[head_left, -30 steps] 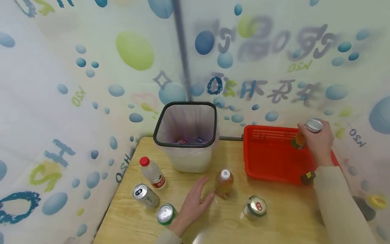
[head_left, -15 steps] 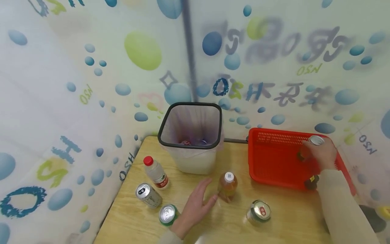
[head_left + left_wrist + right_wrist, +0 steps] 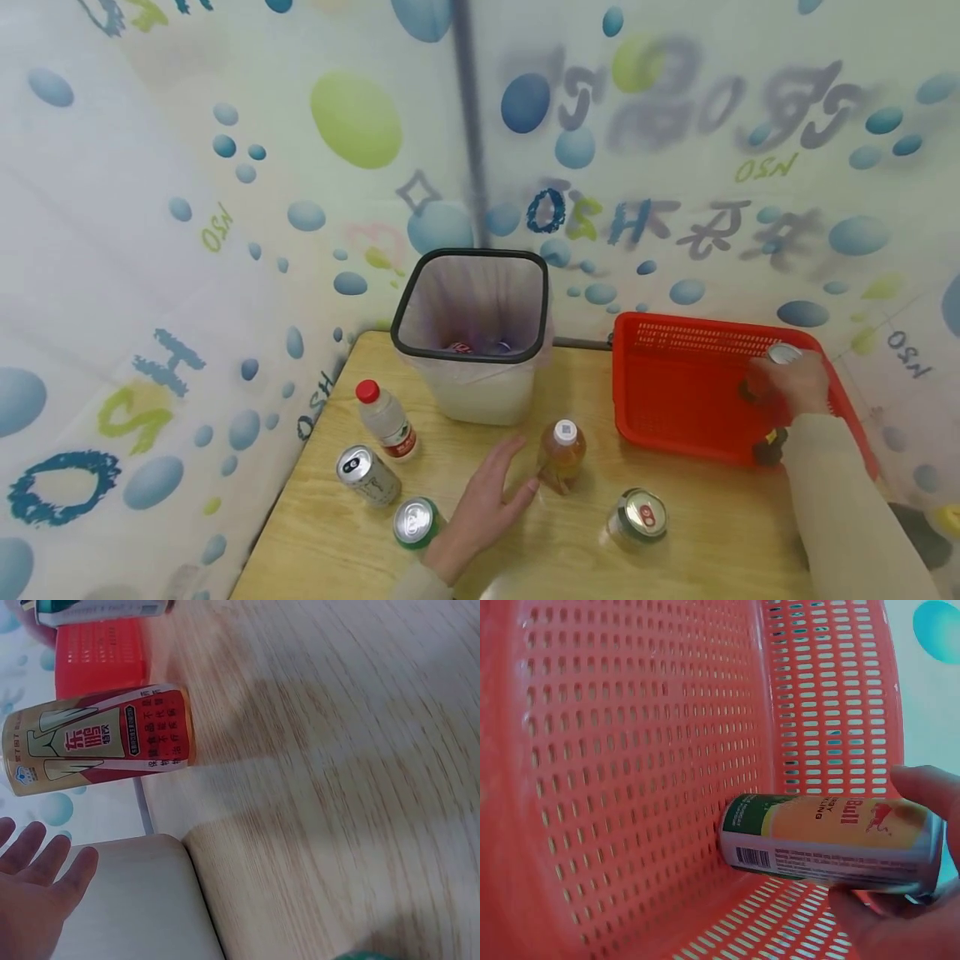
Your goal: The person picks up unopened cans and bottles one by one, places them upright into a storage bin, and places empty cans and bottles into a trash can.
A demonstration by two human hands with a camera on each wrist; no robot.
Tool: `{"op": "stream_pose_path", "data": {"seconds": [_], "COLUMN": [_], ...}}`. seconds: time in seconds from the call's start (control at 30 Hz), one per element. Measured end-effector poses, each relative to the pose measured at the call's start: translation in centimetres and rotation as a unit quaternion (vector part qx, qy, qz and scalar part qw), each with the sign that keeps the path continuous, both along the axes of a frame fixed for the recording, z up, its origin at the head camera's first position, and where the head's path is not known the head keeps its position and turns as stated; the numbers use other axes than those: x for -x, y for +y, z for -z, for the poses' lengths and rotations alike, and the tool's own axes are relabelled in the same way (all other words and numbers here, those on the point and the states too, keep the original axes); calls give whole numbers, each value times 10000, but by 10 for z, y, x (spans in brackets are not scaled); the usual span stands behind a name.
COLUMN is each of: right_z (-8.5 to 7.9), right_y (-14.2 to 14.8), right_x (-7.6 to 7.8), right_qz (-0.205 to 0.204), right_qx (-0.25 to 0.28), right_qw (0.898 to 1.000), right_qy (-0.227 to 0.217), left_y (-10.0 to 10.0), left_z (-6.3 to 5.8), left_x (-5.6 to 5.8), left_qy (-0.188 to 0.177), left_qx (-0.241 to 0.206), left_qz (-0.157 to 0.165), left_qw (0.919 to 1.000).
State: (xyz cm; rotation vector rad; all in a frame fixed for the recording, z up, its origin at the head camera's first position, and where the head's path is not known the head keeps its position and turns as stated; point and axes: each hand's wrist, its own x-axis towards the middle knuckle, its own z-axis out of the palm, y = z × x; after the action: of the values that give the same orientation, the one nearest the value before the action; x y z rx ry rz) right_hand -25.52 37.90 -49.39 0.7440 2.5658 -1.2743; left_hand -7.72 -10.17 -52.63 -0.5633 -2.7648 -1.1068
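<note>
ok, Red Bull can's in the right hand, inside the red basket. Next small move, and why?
I'd probably loosen the right hand and let the Red Bull can go: its base appears to meet the floor of the red basket near a corner, and the hand grips it towards the top.

R slv [image 3: 855, 508]: cream, long, plain | L slv [image 3: 422, 585]: matching cream, part vis. | fingers [image 3: 76, 876]: bare
</note>
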Motion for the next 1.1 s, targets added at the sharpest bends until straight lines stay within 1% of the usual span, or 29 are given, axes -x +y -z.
{"op": "stream_pose_path", "data": {"seconds": [0.1, 0.23, 0.33, 0.4, 0.43, 0.5, 0.57, 0.67, 0.77, 0.87, 1.0, 1.1], "right_z": [-7, -21, -33, -42, -46, -53, -56, -53, -42, -28, -15, -9], "right_y": [-7, -15, -23, -30, -35, -46, -56, -73, -87, -98, -109, -115], "right_x": [-2, -6, -10, -16, -19, -28, -39, -55, -72, -90, -109, -121], "right_qz": [-43, 87, 14, -179, -279, -565, -817, -1067, -1224, -1470, -1782, -1894], "right_qx": [-127, -492, -706, -720, -671, -713, -726, -852, -867, -886, -802, -725], "right_qw": [9998, 9986, 9968, 9953, 9939, 9880, 9812, 9686, 9550, 9427, 9368, 9345], "right_qy": [165, 199, 366, 621, 825, 1246, 1593, 2075, 2557, 2861, 2902, 2926], "left_y": [-1, 2, 4, 5, 5, 6, 7, 8, 9, 10, 14, 18], "left_z": [0, 1, 1, 1, 1, 1, 1, 2, 2, 4, 7, 9], "left_x": [0, 0, 0, 0, 0, 1, 2, 3, 4, 5, 8, 11], "left_qy": [5, 20, -1, 1, -2, 7, 27, 53, 91, 121, 152, 137], "left_qx": [-11, -39, -88, -97, -115, -168, -210, -301, -389, -415, -305, -293], "left_qz": [4, 65, 63, 51, 42, 51, 64, 73, 85, 124, 116, 65], "left_qw": [10000, 10000, 9999, 9999, 9999, 9998, 9998, 9995, 9992, 9990, 9994, 9995]}}
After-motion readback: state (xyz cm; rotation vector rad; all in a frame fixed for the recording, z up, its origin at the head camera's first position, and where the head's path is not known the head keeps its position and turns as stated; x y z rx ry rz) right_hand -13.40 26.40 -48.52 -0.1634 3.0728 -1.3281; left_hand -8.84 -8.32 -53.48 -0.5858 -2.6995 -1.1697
